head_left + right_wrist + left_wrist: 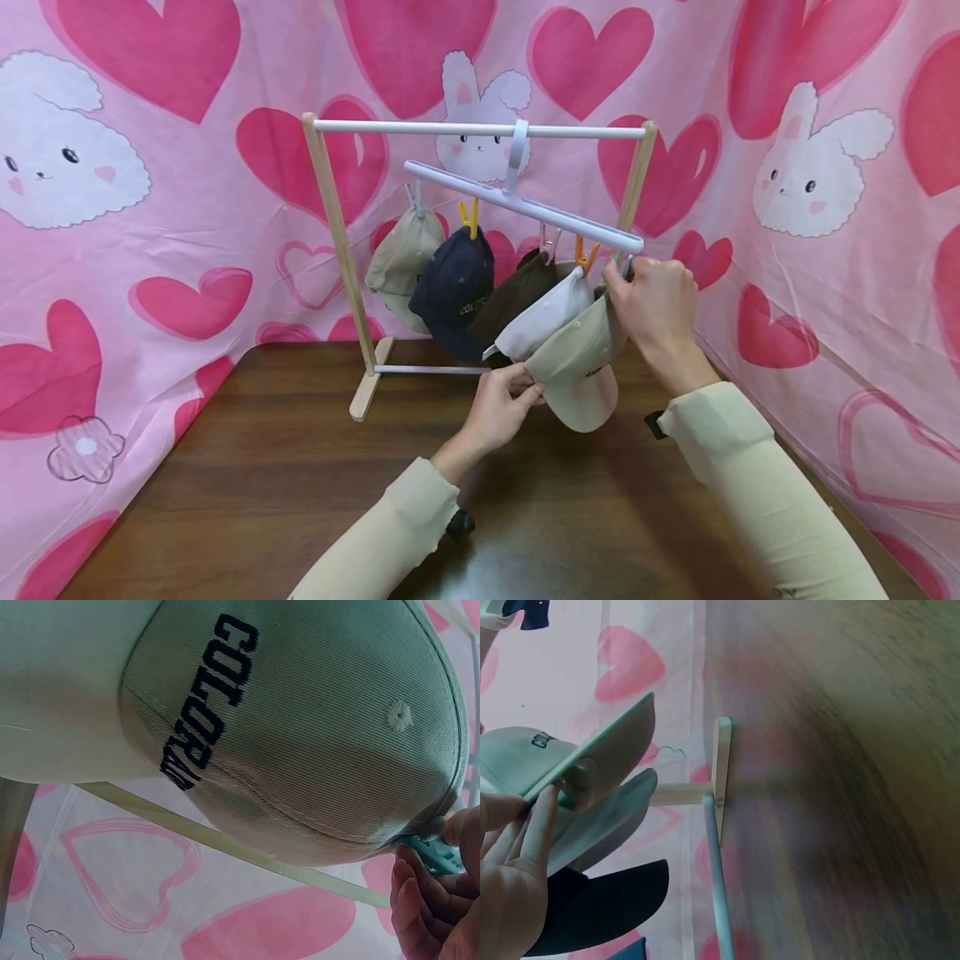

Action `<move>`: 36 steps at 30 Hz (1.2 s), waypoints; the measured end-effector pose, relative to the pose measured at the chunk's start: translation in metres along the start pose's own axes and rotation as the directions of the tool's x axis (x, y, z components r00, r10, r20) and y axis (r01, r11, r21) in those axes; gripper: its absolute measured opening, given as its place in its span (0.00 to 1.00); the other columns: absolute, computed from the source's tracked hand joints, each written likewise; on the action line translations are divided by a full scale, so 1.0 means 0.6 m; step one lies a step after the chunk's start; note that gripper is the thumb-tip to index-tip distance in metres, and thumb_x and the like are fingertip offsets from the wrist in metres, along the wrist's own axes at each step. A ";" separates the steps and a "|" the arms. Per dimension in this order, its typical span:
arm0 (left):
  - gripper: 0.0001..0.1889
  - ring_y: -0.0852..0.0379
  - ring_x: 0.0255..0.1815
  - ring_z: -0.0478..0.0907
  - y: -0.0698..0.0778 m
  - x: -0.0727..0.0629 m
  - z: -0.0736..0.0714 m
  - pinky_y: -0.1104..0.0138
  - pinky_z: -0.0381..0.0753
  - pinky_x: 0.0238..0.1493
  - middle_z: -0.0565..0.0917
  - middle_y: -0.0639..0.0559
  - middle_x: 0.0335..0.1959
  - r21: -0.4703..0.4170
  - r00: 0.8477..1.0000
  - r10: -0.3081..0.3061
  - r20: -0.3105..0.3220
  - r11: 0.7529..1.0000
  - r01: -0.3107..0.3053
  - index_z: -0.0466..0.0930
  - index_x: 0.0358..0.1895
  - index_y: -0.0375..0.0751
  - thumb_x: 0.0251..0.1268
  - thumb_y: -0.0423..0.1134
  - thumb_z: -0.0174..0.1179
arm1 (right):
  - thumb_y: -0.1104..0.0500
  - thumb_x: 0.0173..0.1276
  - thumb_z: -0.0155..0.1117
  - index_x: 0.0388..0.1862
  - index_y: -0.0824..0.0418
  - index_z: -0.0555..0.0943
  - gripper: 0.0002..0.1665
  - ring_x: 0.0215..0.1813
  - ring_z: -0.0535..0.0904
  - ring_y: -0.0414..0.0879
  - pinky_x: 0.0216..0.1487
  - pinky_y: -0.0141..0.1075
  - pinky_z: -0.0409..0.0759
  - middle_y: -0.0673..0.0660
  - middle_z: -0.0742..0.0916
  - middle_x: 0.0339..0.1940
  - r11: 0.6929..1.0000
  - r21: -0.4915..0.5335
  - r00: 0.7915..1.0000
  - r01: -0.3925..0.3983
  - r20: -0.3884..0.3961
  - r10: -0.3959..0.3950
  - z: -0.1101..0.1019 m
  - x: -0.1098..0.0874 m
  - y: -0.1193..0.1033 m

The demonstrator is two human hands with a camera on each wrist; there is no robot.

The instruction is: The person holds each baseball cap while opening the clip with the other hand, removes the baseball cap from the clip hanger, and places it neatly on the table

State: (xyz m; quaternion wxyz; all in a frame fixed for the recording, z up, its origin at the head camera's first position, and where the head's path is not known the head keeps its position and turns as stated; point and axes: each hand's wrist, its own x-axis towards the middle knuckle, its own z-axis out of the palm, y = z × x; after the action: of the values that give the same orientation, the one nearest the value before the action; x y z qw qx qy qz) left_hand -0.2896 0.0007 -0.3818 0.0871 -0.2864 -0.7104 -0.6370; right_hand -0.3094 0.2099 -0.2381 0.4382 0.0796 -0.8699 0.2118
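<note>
A beige cap (581, 346) with dark lettering hangs at the lowered right end of a white hanger (480, 190). My left hand (498, 408) pinches the cap's edge between thumb and fingers, seen close up in the left wrist view. At the top of the cap, my right hand (656, 304) pinches a teal clothespin (436, 855), partly covered by the fingers. Other caps hang along the same hanger: a white cap (543, 315) on an orange clip, a dark brown cap (517, 292), a navy cap (457, 283) on a yellow clip, and another beige cap (405, 250).
The hanger's hook sits over the white top bar (420, 127) of a wooden rack (337, 242), and the hanger tilts down to the right. The rack stands on a brown wooden table (262, 483). Pink curtains (285, 50) with hearts and rabbits surround the table.
</note>
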 end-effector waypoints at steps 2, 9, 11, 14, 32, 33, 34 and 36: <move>0.12 0.40 0.42 0.88 -0.002 -0.001 -0.001 0.58 0.88 0.43 0.88 0.33 0.41 0.002 1.000 0.001 -0.002 1.000 -0.001 0.83 0.53 0.26 0.68 0.22 0.62 | 0.52 0.74 0.60 0.10 0.63 0.70 0.31 0.13 0.64 0.53 0.14 0.42 0.62 0.58 0.70 0.09 1.000 0.007 1.000 0.001 0.005 -0.001 0.000 0.000 0.000; 0.11 0.44 0.42 0.89 -0.004 -0.004 -0.008 0.67 0.87 0.41 0.89 0.36 0.41 0.008 1.000 0.006 0.006 1.000 -0.007 0.84 0.52 0.29 0.69 0.23 0.62 | 0.52 0.75 0.58 0.09 0.63 0.69 0.32 0.13 0.63 0.53 0.14 0.43 0.62 0.58 0.69 0.09 1.000 0.018 1.000 0.004 0.012 -0.004 0.002 0.002 0.001; 0.11 0.44 0.42 0.89 -0.004 -0.004 -0.009 0.66 0.88 0.42 0.89 0.36 0.41 0.013 1.000 0.006 0.007 1.000 -0.006 0.84 0.52 0.29 0.69 0.23 0.62 | 0.52 0.75 0.57 0.09 0.63 0.69 0.33 0.13 0.63 0.53 0.14 0.43 0.61 0.58 0.69 0.09 1.000 0.016 1.000 0.007 0.008 -0.007 0.002 0.003 0.002; 0.12 0.44 0.43 0.89 -0.004 -0.006 -0.011 0.65 0.88 0.42 0.89 0.36 0.41 0.018 1.000 -0.001 0.010 1.000 0.001 0.84 0.53 0.29 0.69 0.24 0.62 | 0.51 0.76 0.57 0.09 0.63 0.69 0.33 0.13 0.63 0.53 0.13 0.43 0.61 0.58 0.69 0.08 1.000 0.017 1.000 0.005 0.010 -0.006 0.002 0.003 0.002; 0.12 0.45 0.42 0.89 -0.006 -0.017 -0.034 0.66 0.88 0.42 0.89 0.36 0.43 0.038 0.998 -0.004 0.062 0.999 0.002 0.84 0.53 0.30 0.70 0.25 0.62 | 0.50 0.76 0.58 0.10 0.63 0.70 0.33 0.13 0.63 0.53 0.13 0.42 0.60 0.58 0.69 0.09 1.000 0.019 1.000 -0.002 0.030 0.002 0.001 0.002 0.004; 0.12 0.45 0.42 0.89 -0.007 -0.018 -0.036 0.65 0.88 0.42 0.89 0.36 0.43 0.037 0.997 -0.008 0.071 0.999 0.006 0.84 0.53 0.29 0.70 0.25 0.62 | 0.50 0.75 0.58 0.10 0.63 0.69 0.33 0.13 0.63 0.53 0.13 0.42 0.60 0.58 0.69 0.09 1.000 0.019 1.000 -0.003 0.031 0.002 0.001 0.002 0.005; 0.12 0.45 0.42 0.89 -0.007 -0.019 -0.037 0.65 0.88 0.42 0.89 0.36 0.43 0.038 0.997 -0.010 0.080 0.999 0.007 0.84 0.53 0.29 0.70 0.25 0.62 | 0.50 0.75 0.58 0.09 0.63 0.69 0.33 0.13 0.63 0.53 0.13 0.42 0.60 0.58 0.69 0.09 1.000 0.019 1.000 -0.003 0.030 0.002 0.001 0.002 0.006; 0.12 0.45 0.43 0.89 -0.008 -0.022 -0.041 0.62 0.88 0.44 0.89 0.36 0.44 0.034 0.995 -0.019 0.098 0.999 0.016 0.84 0.54 0.29 0.70 0.25 0.62 | 0.49 0.75 0.58 0.10 0.63 0.70 0.33 0.13 0.62 0.53 0.13 0.43 0.60 0.58 0.69 0.09 1.000 0.018 1.000 -0.002 0.030 0.002 0.001 0.001 0.008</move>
State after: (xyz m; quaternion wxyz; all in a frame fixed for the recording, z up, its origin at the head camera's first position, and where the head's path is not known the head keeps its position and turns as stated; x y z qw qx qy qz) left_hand -0.2870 -0.0269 -0.3879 0.0509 -0.3096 -0.7269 -0.6109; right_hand -0.3115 0.2140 -0.2393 0.4243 0.0859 -0.8745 0.2189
